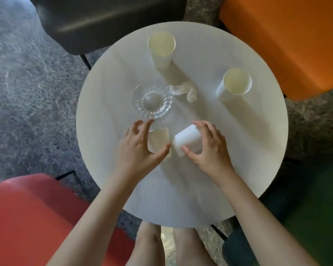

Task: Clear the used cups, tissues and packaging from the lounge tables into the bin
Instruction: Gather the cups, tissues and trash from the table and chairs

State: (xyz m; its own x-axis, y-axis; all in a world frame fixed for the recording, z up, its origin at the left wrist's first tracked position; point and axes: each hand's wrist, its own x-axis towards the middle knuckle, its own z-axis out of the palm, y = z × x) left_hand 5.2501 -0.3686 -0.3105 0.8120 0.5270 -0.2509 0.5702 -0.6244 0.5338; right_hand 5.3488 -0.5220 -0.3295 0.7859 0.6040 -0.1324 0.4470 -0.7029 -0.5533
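As no bin shows anywhere, the sensible aim is to nest the cups so that everything leaves the bench [238, 160] in one trip. The left hand [136, 148] has its grip spread about the left cup [159, 140], thumb at the near edge and fingers not closed on it as far as I can judge. The right hand [211, 148] has its grip wrapped round the right cup [188, 140], thumb under and fingers over, with that cup tipped onto its side. Both cups are at the near middle of the bench, almost touching.

To do this well, I would steady the left cup upright, turn the right one base-down and slide it in straight. Squeezing should be avoided, since thin paper walls probably buckle. Dregs are worth checking for first; whether any cup holds liquid I cannot tell.

Counted:
- Four chairs ring the bench: black chair [104, 20], orange chair [286, 39], red chair [27, 217], green chair [306, 217].
- One bench.
- Two hands.
- Four cups: the two in hand, plus the back cup [161, 48] and the side cup [233, 85], both upright.
- One glass dish [152, 101], which likely stays.
- One crumpled tissue [186, 90], between the dish and the side cup, which could ride inside the top cup.
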